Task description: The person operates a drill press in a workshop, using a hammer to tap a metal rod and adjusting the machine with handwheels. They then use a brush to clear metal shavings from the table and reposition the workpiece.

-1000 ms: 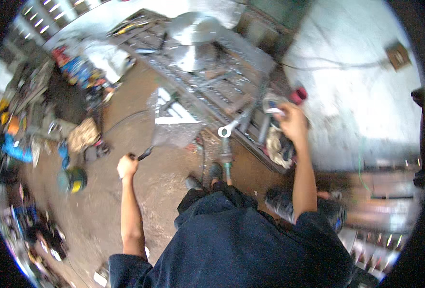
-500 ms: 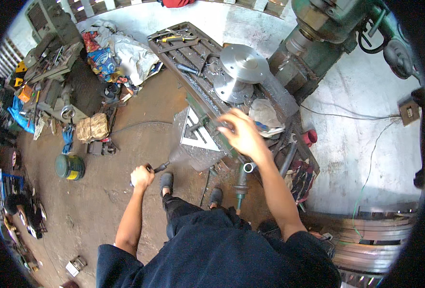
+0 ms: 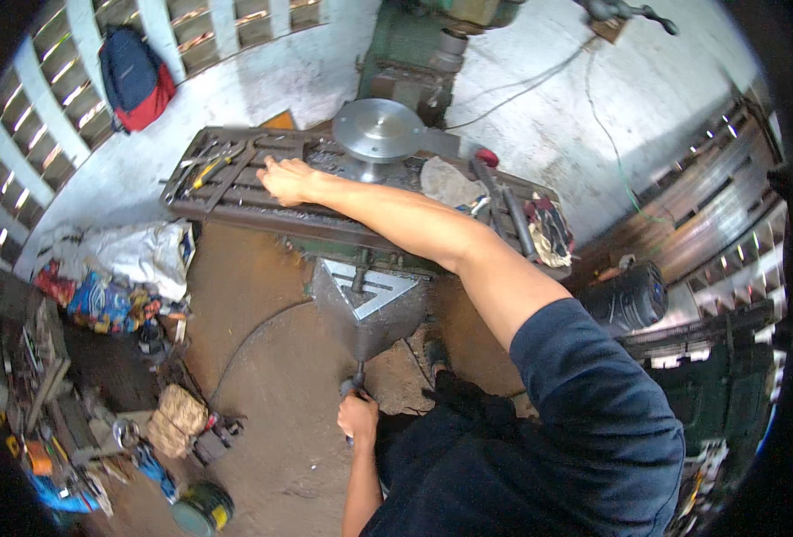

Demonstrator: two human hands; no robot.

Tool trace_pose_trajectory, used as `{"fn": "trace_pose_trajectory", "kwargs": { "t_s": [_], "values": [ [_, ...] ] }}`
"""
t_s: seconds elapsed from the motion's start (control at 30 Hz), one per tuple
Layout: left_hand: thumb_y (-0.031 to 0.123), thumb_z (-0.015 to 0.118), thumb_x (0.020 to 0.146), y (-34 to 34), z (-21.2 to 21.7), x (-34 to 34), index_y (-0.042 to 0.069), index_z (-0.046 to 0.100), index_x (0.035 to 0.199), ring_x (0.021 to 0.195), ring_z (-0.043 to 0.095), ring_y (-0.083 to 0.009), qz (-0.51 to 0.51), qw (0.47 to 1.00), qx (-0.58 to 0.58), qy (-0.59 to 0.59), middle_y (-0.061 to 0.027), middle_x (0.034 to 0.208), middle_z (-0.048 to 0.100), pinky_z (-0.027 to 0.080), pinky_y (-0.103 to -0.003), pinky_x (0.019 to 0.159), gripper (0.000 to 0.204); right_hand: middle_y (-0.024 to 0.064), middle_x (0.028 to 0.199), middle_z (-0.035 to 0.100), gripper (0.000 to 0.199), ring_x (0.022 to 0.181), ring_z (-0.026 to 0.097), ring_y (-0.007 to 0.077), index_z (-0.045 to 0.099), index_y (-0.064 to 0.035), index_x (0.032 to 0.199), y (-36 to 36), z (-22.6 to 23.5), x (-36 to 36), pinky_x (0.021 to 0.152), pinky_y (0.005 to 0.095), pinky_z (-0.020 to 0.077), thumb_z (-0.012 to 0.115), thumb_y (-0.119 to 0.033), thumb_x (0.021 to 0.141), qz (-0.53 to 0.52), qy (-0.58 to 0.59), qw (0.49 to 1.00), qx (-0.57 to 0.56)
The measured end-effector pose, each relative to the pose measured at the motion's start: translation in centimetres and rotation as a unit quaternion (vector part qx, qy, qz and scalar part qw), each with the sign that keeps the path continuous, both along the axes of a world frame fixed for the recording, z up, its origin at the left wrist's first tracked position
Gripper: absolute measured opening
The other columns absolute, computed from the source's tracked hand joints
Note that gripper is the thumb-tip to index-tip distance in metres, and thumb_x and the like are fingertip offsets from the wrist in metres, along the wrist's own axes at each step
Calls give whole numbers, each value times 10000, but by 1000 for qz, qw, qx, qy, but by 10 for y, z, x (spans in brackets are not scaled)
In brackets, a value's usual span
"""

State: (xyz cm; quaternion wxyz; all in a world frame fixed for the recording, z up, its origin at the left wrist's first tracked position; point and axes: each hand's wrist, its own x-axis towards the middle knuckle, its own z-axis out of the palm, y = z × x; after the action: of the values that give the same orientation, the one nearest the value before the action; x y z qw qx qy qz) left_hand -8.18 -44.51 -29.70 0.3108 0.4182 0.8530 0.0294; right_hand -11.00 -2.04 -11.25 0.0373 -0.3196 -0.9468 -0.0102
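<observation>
- The left hand point(image 3: 358, 419) has its fingers curled round the handle of a dark tool point(image 3: 352, 387), held low over the floor point(image 3: 275, 407), in front of the body.
- The tool's long axis runs away from the body; its thin end points toward the table, at the lower tip of a grey plate point(image 3: 335, 313). Whether tip and plate touch cannot be told.
- The plate hangs below the table's near edge and bears a white triangular mark, its point toward the person.
- The right hand point(image 3: 289, 182) reaches across to the slotted table point(image 3: 271, 218), palm down, fingers toward its left end. Whether it touches the surface or pinches anything cannot be told.
- The table's long axis runs left to right, its right end slightly nearer the person.
- Left of the right hand lie yellow-handled pliers point(image 3: 214, 168), slanting from near left to far right.
- Right of that hand, near the table's middle, a round metal disc point(image 3: 377, 130) sits flat on a narrower base.
- Beside the disc, further right, lie a pale rag point(image 3: 449, 183) and a dark bar point(image 3: 518, 222), the bar pointing toward the near right corner.
- A red cup point(image 3: 487, 158) stands beyond the bar.
</observation>
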Motion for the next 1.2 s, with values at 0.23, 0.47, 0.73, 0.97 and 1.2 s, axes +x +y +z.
{"fn": "trace_pose_trajectory", "kwargs": {
  "t_s": [0.23,0.47,0.73,0.97,1.2],
  "values": [
    [255,564,856,-4,-9,-11,79,694,911,855,658,-392,-60,995,22,-76,-209,876,681,517,-470,755,226,223,969,491,309,821,599,417,442,30,944,-31,113,41,695,473,499,676,-24,749,-1,264,963,50],
    [239,575,841,-5,-11,-16,58,680,912,867,648,-407,-73,989,62,-114,-225,896,674,505,-474,751,221,129,724,551,300,675,611,275,464,4,966,-172,177,175,560,389,482,654,-143,786,-77,311,945,59],
    [185,610,811,-6,-25,-18,64,692,849,801,654,-402,-114,972,148,-143,-198,826,681,500,-472,680,152,167,930,606,625,573,556,172,357,29,1328,-410,32,327,483,287,461,574,-55,748,-358,505,383,-685],
    [143,596,830,-1,-28,-15,49,701,858,762,656,-395,-112,972,125,-163,-224,809,673,485,-451,659,144,45,640,570,416,515,517,128,558,12,1178,-503,-24,383,461,299,436,571,-83,773,-640,333,539,-435],
    [65,598,820,1,-21,-14,47,700,852,724,659,-353,-117,972,118,-168,-221,787,670,473,-432,643,109,96,763,660,332,661,622,218,653,-42,1022,-487,-4,408,625,354,480,654,-313,831,-660,331,619,-266]
  ]
}}
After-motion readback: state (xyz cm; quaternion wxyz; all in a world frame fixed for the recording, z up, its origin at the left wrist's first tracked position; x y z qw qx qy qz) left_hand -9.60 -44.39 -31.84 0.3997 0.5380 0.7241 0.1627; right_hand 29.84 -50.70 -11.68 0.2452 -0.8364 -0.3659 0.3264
